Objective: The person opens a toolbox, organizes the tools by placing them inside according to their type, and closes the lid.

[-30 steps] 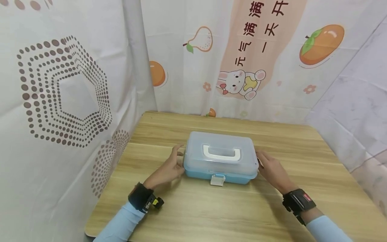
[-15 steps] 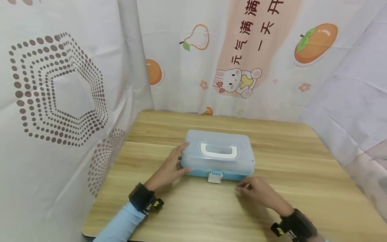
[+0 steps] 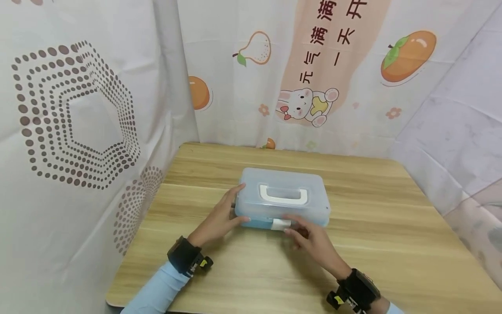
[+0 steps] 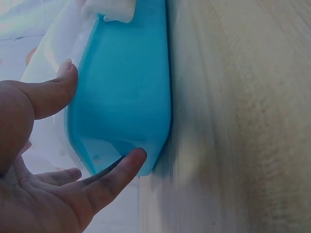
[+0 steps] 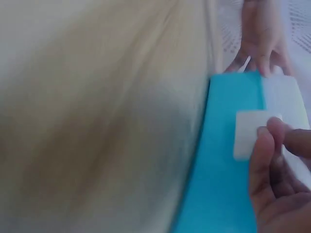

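Observation:
A plastic storage box with a light blue base (image 3: 256, 223) and a cloudy see-through lid (image 3: 251, 174) stands on the table, lid down. A white carry handle (image 3: 285, 201) lies across its top. My left hand (image 3: 216, 221) holds the box's left end, thumb at the front rim and fingers along the short side. At the front, my right hand (image 3: 318, 247) pinches the white latch (image 5: 247, 138) between thumb and index finger. The latch lies up against the seam of lid and base. Whatever is inside the box is hidden by the frosted plastic.
The box stands on a wood-grain table (image 3: 392, 226). A white curtain (image 3: 231, 117) with fruit and rabbit prints hangs behind it, and a dotted white curtain (image 3: 98, 126) hangs close on the left. Both wrists wear black straps with small cameras.
My right hand has come from the box's right end round to its front latch. The latch has swung up from hanging outward. My left hand has closed in on the left end.

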The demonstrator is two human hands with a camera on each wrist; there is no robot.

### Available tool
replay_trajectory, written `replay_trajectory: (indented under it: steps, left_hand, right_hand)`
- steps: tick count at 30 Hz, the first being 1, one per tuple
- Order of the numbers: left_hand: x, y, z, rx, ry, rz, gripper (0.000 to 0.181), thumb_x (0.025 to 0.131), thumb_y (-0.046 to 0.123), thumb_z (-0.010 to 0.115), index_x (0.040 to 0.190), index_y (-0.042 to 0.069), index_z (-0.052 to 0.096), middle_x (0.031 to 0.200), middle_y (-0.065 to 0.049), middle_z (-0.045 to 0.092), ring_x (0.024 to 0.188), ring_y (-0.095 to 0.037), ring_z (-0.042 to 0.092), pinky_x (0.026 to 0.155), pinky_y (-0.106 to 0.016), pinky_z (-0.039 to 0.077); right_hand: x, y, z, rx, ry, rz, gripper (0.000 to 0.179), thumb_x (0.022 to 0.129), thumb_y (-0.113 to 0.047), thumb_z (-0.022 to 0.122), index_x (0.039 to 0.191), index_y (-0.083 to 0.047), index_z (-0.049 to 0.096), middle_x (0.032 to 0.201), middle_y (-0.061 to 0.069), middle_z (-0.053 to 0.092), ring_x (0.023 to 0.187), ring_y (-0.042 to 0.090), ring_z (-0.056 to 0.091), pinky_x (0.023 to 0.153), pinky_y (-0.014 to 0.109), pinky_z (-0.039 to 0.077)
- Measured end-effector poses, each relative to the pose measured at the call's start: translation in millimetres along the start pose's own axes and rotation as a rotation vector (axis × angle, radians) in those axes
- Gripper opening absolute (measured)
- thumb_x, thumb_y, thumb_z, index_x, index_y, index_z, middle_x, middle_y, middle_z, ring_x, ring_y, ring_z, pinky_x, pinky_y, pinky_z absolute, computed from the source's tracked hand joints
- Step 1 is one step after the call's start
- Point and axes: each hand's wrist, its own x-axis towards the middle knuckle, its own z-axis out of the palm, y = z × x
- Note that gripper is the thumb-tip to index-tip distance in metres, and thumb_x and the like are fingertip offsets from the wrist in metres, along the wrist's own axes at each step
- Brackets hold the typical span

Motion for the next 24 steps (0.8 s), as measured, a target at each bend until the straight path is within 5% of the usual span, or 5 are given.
replay_trajectory:
  steps: [4, 8, 13, 18, 24]
  left_hand:
    - [1.3, -0.5, -1.8, 0.009, 0.001, 0.005, 0.096, 0.092, 0.032, 0.078, 0.163, 0.035, 0.014, 0.167, -0.013, 0.023, 0.129, -0.035, 0.055, 0.098, -0.045, 0.053]
    - [2.2, -0.6, -2.4, 0.032, -0.012, 0.014, 0.097, 0.092, 0.034, 0.077, 0.164, 0.032, 0.013, 0.167, -0.016, 0.023, 0.132, -0.036, 0.052, 0.101, -0.048, 0.051]
    - [3.4, 0.8, -2.6, 0.071, -0.006, 0.019, 0.095, 0.092, 0.032, 0.078, 0.164, 0.027, 0.015, 0.167, -0.017, 0.023, 0.145, -0.036, 0.038, 0.108, -0.053, 0.043]
    - [5.1, 2.0, -2.8, 0.096, 0.002, 0.013, 0.095, 0.092, 0.028, 0.079, 0.163, 0.025, 0.016, 0.166, -0.017, 0.025, 0.146, -0.037, 0.037, 0.108, -0.053, 0.042]
    - [6.3, 2.8, -2.3, 0.1, -0.007, 0.004, 0.094, 0.093, 0.027, 0.079, 0.163, 0.024, 0.016, 0.165, -0.018, 0.025, 0.145, -0.037, 0.038, 0.106, -0.051, 0.044]
  right_hand:
    - [11.3, 0, 3, -0.275, 0.197, -0.208, 0.032, 0.09, -0.008, 0.08, 0.118, -0.021, 0.072, 0.071, -0.003, 0.067, 0.056, 0.002, 0.055, 0.052, 0.021, 0.047]
    - [15.0, 2, 7, -0.536, 0.353, -0.323, 0.03, 0.079, -0.017, 0.091, 0.1, -0.018, 0.07, 0.072, -0.012, 0.06, 0.058, -0.002, 0.048, 0.05, 0.018, 0.04]
    - [19.4, -4, 2, -0.809, 0.474, -0.426, 0.063, 0.068, -0.036, 0.095, 0.118, -0.01, 0.065, 0.101, 0.014, 0.059, 0.082, 0.028, 0.053, 0.071, 0.037, 0.043]
    - [31.2, -10, -11, -0.822, 0.383, -0.366, 0.088, 0.066, -0.041, 0.096, 0.14, -0.014, 0.057, 0.147, 0.03, 0.044, 0.129, 0.051, 0.039, 0.097, 0.065, 0.028]
    - [33.8, -11, -16, -0.802, 0.276, -0.281, 0.08, 0.07, -0.041, 0.094, 0.134, -0.01, 0.057, 0.149, 0.029, 0.044, 0.136, 0.048, 0.036, 0.103, 0.068, 0.023]
